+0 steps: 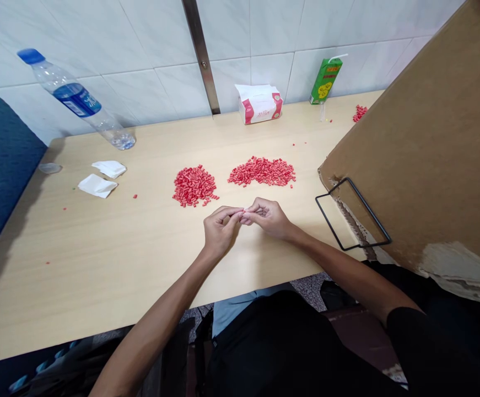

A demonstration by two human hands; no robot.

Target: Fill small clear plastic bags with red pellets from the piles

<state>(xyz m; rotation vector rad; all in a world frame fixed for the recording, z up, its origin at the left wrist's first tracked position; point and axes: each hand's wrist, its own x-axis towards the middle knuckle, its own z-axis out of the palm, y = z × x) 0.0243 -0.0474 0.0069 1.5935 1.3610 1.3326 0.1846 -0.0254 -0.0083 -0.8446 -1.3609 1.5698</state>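
I confirm the left hand (pixel 221 231) and right hand (pixel 268 218) are together above the pale wooden table (pixel 99 264), their fingertips pinching one small red pellet (pixel 244 210). The pinched piece lies just short of two heaps of red pellets (pixel 262 171), which stand side by side on the tabletop.

The water bottle's (pixel 76 100) blue label shows a white 水. Print on the tissue box (pixel 259 105) and the drink carton (pixel 325 80) right of it is unreadable.
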